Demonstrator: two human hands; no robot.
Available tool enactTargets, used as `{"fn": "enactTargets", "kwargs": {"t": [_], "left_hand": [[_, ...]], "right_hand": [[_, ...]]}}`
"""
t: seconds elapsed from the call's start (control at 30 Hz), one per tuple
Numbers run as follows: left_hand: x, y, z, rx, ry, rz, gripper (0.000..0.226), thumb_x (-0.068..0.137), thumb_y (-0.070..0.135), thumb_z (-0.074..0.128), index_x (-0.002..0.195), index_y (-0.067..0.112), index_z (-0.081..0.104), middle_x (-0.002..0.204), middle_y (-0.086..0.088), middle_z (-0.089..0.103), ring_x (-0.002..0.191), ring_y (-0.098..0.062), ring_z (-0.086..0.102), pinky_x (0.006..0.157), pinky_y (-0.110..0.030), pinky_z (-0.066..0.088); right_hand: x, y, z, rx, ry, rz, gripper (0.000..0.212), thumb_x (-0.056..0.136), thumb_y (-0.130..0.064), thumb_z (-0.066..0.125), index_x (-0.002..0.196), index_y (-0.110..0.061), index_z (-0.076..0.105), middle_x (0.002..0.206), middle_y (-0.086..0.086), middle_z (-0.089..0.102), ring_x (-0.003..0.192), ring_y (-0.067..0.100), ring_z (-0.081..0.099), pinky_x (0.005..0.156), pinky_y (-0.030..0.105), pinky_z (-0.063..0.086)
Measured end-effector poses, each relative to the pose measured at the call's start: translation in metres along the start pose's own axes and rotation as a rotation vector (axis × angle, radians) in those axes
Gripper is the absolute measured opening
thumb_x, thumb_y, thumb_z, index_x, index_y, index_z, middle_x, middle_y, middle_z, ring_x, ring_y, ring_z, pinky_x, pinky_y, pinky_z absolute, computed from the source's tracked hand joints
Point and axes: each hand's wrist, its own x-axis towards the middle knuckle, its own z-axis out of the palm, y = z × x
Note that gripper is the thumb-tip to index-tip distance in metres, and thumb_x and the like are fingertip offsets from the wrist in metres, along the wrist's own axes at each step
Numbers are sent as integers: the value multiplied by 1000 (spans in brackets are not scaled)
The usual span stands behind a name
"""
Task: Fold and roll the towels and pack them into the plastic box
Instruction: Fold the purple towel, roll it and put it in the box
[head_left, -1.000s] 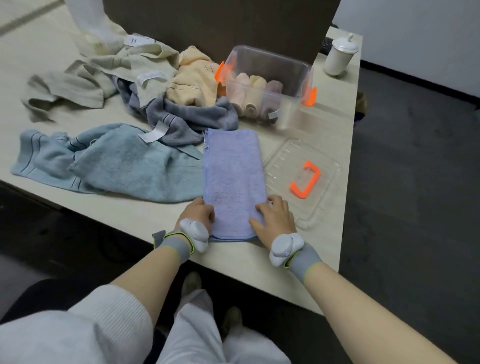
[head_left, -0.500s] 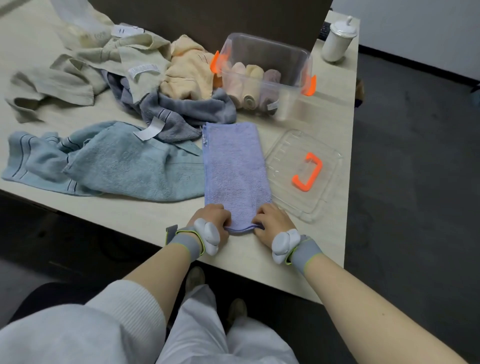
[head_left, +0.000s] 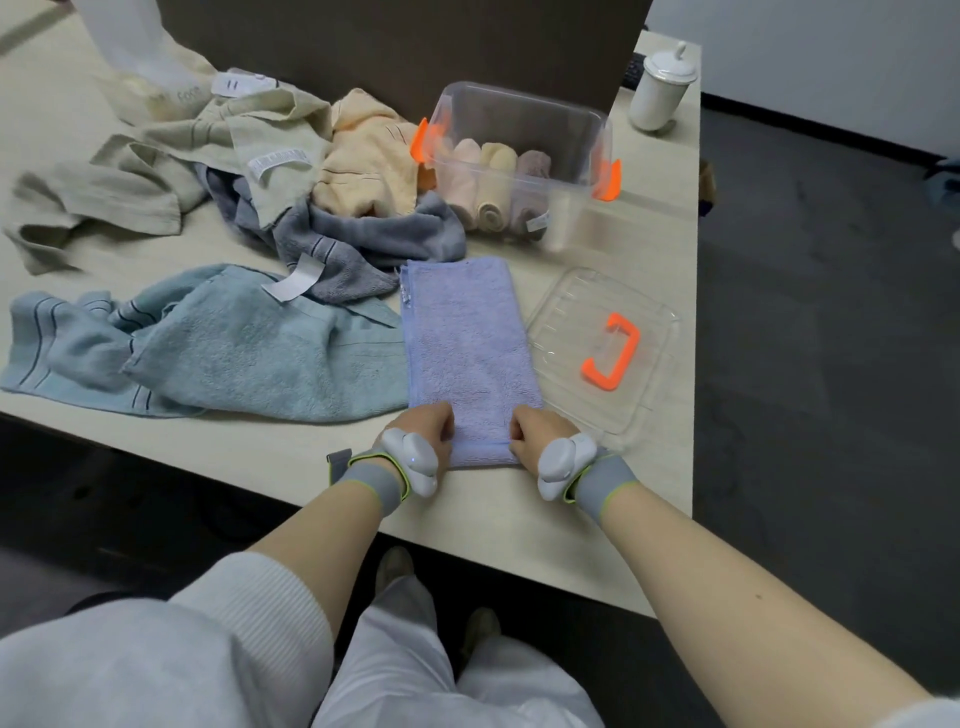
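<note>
A lilac towel (head_left: 465, 338), folded into a long strip, lies on the table in front of me. Its near end is turned over into a small roll. My left hand (head_left: 428, 428) grips the left end of that roll with curled fingers. My right hand (head_left: 535, 434) grips the right end the same way. Behind the strip stands the clear plastic box (head_left: 524, 156) with orange clips, holding three rolled towels (head_left: 493, 187) side by side.
The box's clear lid (head_left: 605, 348) with an orange handle lies right of the strip. Loose towels are heaped to the left: light blue (head_left: 223, 345), grey (head_left: 363, 241), peach (head_left: 369, 156), beige (head_left: 156, 171). A white lidded cup (head_left: 662, 88) stands at the far right corner.
Both hands went from lying on the towel's near end to curling round it. The near edge has been turned over and rolled a little away from me.
</note>
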Motion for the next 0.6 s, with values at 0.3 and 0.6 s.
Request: {"fn": "enactTargets", "kwargs": {"t": [0.3,0.6], "left_hand": [[10,10,0,169,-102,147,30,90,9,50,117,11,61,126,-8,52,125,-24,42,97,-26,36],[11,14,-6,208,-108,146,28,88,15,49,114,8,57,121,-10,56,117,-27,48,94,-29,39]], "right_hand": [[-1,3,-3,-189,116,-195,30,95,-20,43,114,-10,64,124,10,49,122,24,42,91,32,36],[1,2,-7,-341,91,-249,31,91,-17,46,118,-10,60,127,7,46,125,24,36,96,36,31]]}}
